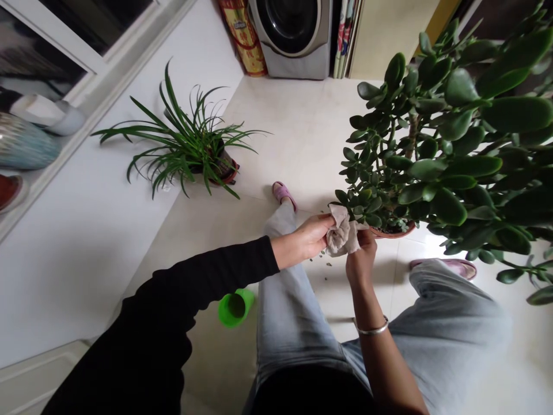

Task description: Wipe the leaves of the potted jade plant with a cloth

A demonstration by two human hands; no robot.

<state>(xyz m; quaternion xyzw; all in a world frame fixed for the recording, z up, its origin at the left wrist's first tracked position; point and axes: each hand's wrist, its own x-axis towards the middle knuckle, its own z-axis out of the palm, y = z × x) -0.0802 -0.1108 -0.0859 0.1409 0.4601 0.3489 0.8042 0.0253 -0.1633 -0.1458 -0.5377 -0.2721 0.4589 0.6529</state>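
Between my two hands is a crumpled, pale grey-beige cloth (339,235). My left hand (314,235) grips its left side, fingers closed over the fabric. On the other side, my right hand (362,253) pinches the cloth's right edge; some of its fingers are hidden. Just beyond my right hand stands a large jade plant (432,155) with thick, rounded green leaves. Its terracotta-coloured pot (394,231) shows only in part under the foliage, close to my right hand. Small dark bits (327,264) lie on the floor below the cloth.
A green cup (235,306) with dark contents sits on the floor by my left leg. A long-leaved potted plant (194,147) stands near the left wall. Behind are a front-loading washing machine (298,34) and a red-gold cylinder (245,37). Vases (28,141) line the windowsill.
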